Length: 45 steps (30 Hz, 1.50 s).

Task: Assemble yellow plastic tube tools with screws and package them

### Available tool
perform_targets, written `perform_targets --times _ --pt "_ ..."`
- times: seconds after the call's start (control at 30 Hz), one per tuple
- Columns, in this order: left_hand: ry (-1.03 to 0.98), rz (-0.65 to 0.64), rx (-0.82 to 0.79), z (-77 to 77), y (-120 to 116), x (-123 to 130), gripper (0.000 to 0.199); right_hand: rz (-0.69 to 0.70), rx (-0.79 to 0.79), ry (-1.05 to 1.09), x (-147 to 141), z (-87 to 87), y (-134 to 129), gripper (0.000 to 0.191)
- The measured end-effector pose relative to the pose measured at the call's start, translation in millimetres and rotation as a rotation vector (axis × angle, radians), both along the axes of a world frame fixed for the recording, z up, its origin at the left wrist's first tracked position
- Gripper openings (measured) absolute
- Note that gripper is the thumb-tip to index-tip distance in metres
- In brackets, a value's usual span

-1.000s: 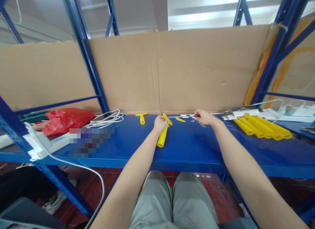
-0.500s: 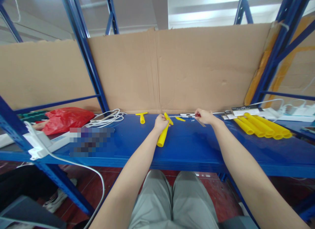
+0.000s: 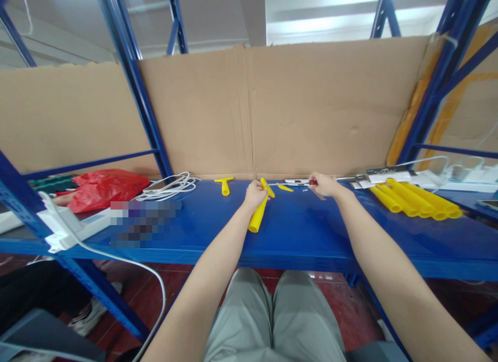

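My left hand is closed around a yellow T-shaped handle, whose round tube end points toward me and whose crosspiece faces away. My right hand is closed on a red-handled screwdriver; its thin shaft runs left toward the crosspiece. Whether the tip touches a screw there is too small to tell. Just under the right hand shows a thin metal blade. Between the hands lie a small yellow piece and some tiny metal parts. A second yellow T-shaped handle lies to the left.
Several yellow tubes lie at the right of the blue bench. White cables, a red plastic bag and a power strip are at the left. Cardboard stands behind; another person's leg shows lower left.
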State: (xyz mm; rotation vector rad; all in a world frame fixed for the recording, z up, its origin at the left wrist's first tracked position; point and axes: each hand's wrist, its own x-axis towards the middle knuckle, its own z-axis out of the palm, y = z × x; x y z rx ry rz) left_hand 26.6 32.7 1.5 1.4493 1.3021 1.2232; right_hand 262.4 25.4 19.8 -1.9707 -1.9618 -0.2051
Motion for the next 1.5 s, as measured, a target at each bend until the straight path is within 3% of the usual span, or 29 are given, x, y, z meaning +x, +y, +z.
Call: perform_targets --times 0.4,0.7,1.0,1.13,1.37,1.5 --pt "0.085 0.007 0.025 -3.2 5.4 -2.2 0.023 0.029 0.047 -0.007 2.5 -1.1 3.4 0.011" --pt "0.568 0.224 0.207 2.8 3.0 -15.5 0.02 0.154 -0.012 0.025 -9.5 16.3 -9.3 0.011" --pt "0.636 0.194 0.222 3.0 6.0 -23.9 0.03 0.319 -0.15 0.135 -11.8 21.5 -15.6 0.013" --pt "0.657 0.182 0.229 1.2 7.9 -24.7 0.03 0.319 -0.154 0.135 -12.0 21.6 -17.1 0.014" --pt "0.638 0.213 0.225 0.4 11.2 -25.7 0.026 0.231 0.0 0.095 -20.3 15.7 -18.1 0.019" --pt "0.68 0.227 0.223 1.3 10.9 -26.1 0.022 0.204 -0.011 0.051 -27.4 17.0 -26.3 0.016"
